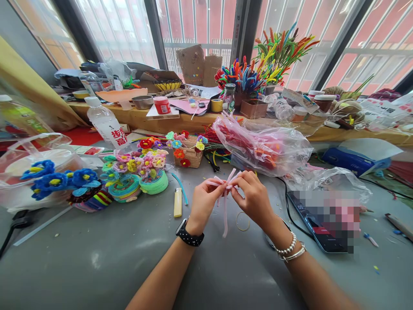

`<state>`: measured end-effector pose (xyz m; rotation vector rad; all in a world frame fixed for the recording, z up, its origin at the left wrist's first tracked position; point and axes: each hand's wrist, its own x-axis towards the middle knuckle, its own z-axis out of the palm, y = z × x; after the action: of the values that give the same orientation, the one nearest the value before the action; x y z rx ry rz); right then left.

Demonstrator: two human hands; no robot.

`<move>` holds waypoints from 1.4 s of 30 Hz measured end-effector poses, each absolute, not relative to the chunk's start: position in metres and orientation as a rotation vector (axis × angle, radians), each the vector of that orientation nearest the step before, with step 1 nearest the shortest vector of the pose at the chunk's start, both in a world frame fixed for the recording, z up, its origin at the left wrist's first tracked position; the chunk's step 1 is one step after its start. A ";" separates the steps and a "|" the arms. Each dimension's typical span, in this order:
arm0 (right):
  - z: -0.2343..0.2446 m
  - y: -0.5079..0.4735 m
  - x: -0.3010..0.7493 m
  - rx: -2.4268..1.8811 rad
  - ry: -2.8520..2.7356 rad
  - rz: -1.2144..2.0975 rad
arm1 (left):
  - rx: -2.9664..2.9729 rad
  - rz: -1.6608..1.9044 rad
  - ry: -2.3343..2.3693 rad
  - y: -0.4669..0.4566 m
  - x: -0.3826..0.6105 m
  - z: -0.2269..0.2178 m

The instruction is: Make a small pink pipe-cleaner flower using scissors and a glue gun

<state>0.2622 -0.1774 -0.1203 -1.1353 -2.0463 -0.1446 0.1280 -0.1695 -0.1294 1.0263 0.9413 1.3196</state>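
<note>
Pale pink fuzzy stems [225,219] are held up above the grey, smooth worktop [135,245], roughly at its middle, crossed into a loose star shape with one long strand hanging down. They are pinched between thumb and fingertips by the left grip [206,193]; by the right grip [253,193] they are pinched too, close beside the left one – fingertips nearly meeting at the crossing. A dotted black band [190,236] is worn on the left wrist, a beaded silver bracelet [289,244] on the right. Below the hands, a thin round band [242,230] is laid flat. To the left, a flat-sided cream lighter [177,202] is seen next to a curved blue fuzzy stem [181,189]. Farther left, fuzzy blue flowers [54,181] with yellow centres and two coiled, ribbed pots [154,183] topped with pastel blooms are grouped – a woven basket [192,159] is placed behind. Clear crinkled plastic [267,144] is bunched beyond the right hand; a slim dark phone [308,219] is partly pixelated.
</note>
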 end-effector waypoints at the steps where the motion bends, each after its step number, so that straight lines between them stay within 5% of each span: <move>1: -0.121 -0.178 0.260 -1.163 -2.007 -0.105 | 1.043 1.326 0.954 -0.170 0.128 -0.129; 10: -0.133 -0.184 0.238 -1.348 -1.431 0.507 | 1.410 1.443 1.231 -0.182 0.131 -0.128; 17: -0.130 -0.180 0.237 -1.200 -0.929 1.409 | 1.603 1.463 1.250 -0.190 0.133 -0.126; 21: -0.122 -0.175 0.252 -1.109 -1.056 1.537 | 1.387 1.482 1.234 -0.182 0.128 -0.121; 29: -0.110 -0.173 0.276 -1.052 -1.949 0.249 | 0.924 1.161 0.938 -0.167 0.117 -0.120; 42: -0.117 -0.174 0.272 -0.944 -2.251 -0.447 | 0.961 1.249 0.944 -0.171 0.124 -0.126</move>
<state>0.2718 -0.1739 -0.1166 -0.9439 -2.2506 -0.4470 0.1238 -0.1706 -0.1262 0.9610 0.9436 1.2495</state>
